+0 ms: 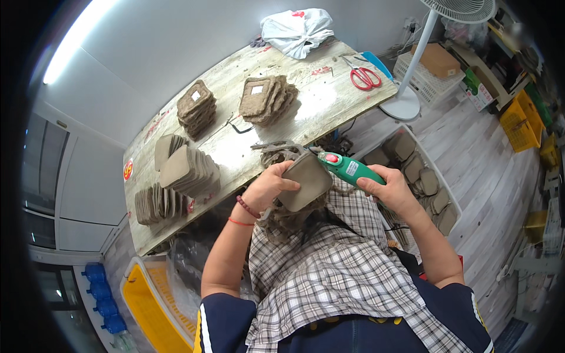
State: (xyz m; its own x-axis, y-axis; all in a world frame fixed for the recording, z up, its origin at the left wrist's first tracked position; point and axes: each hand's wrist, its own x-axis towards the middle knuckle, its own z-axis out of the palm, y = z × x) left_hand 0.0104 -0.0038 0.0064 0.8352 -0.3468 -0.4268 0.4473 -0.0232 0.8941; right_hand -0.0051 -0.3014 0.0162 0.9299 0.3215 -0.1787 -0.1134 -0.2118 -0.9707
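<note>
My left hand [268,189] grips a grey-brown pad with rounded corners [307,187], thumb on its face, above my lap. Wrapped round a green handheld electric cutter with a red button [354,171], my right hand [393,192] keeps the tool's head at the pad's upper right corner. Whether the blade touches the pad is too small to tell. Shaggy trimmings [281,226] lie on my checked apron [347,276] under the pad, and a strip of trimming [276,145] hangs at the table edge behind it.
On the worn table [223,156] stand shaggy pad stacks [197,112] [266,100], smooth pad stacks [191,170] [158,204], red-handled scissors [365,79] and a white plastic bag [297,32]. A white bin [454,200] with pads is at right, a yellow basket [138,300] at lower left, a fan base [401,107] beyond.
</note>
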